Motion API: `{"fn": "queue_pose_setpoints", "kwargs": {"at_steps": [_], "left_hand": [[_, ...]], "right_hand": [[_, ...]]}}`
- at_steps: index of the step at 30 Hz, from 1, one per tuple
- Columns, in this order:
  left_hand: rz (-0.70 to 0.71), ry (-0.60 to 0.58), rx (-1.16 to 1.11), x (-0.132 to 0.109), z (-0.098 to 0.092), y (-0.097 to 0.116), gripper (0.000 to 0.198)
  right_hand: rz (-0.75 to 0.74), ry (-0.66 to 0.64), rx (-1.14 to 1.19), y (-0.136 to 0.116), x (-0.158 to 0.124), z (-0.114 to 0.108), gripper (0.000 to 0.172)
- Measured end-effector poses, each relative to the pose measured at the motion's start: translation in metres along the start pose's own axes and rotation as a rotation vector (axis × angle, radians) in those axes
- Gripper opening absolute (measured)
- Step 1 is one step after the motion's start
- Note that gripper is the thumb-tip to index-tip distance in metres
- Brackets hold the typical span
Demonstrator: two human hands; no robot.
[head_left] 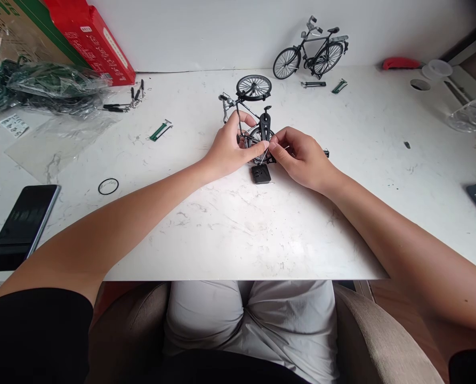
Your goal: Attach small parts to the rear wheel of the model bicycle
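A black model bicycle [241, 114] lies tilted on the white table, its front wheel [254, 88] on the far side and its rear wheel [257, 140] between my hands. My left hand [232, 144] is closed around the frame and rear wheel, thumb across the spokes. At the wheel's right edge, my right hand [301, 154] pinches with thumb and forefinger; whatever is in the pinch is too small or hidden to make out. A small black square piece [260, 174] sits just below the rear wheel. Part of a small green item [326, 153] shows behind my right hand.
Against the back wall stands another model bicycle [312, 50]. Tiny screwdrivers [120, 106], a red box [96, 45] and plastic bags [54, 85] are at left. A green pump-like part [160, 129], a black ring [109, 186] and a phone [22, 226] lie nearer.
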State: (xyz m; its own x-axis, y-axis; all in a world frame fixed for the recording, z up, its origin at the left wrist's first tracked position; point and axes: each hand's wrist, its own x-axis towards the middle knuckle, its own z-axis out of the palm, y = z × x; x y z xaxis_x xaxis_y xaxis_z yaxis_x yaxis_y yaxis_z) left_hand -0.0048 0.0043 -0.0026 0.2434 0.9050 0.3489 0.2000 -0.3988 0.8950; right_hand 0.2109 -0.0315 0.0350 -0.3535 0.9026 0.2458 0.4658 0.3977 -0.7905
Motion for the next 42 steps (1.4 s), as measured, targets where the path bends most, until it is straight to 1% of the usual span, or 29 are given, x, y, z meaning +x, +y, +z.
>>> {"fn": "queue_pose_setpoints", "kwargs": {"at_steps": [9, 22, 27, 42], "left_hand": [[0.0, 0.008, 0.01, 0.0005, -0.0001, -0.0005, 0.044], [0.001, 0.007, 0.001, 0.001, 0.0008, -0.0017, 0.048], [0.008, 0.011, 0.004, 0.0007, 0.0009, -0.0021, 0.045], [-0.007, -0.004, -0.016, 0.0002, 0.0003, 0.0001, 0.046]], "right_hand": [[0.004, -0.009, 0.0, -0.0005, 0.0003, -0.0008, 0.053], [-0.005, -0.004, 0.005, -0.0006, 0.0002, -0.0003, 0.053], [-0.002, 0.004, 0.001, -0.0008, 0.0002, 0.0, 0.055], [0.003, -0.017, 0.006, -0.0007, -0.0001, -0.001, 0.05]]}}
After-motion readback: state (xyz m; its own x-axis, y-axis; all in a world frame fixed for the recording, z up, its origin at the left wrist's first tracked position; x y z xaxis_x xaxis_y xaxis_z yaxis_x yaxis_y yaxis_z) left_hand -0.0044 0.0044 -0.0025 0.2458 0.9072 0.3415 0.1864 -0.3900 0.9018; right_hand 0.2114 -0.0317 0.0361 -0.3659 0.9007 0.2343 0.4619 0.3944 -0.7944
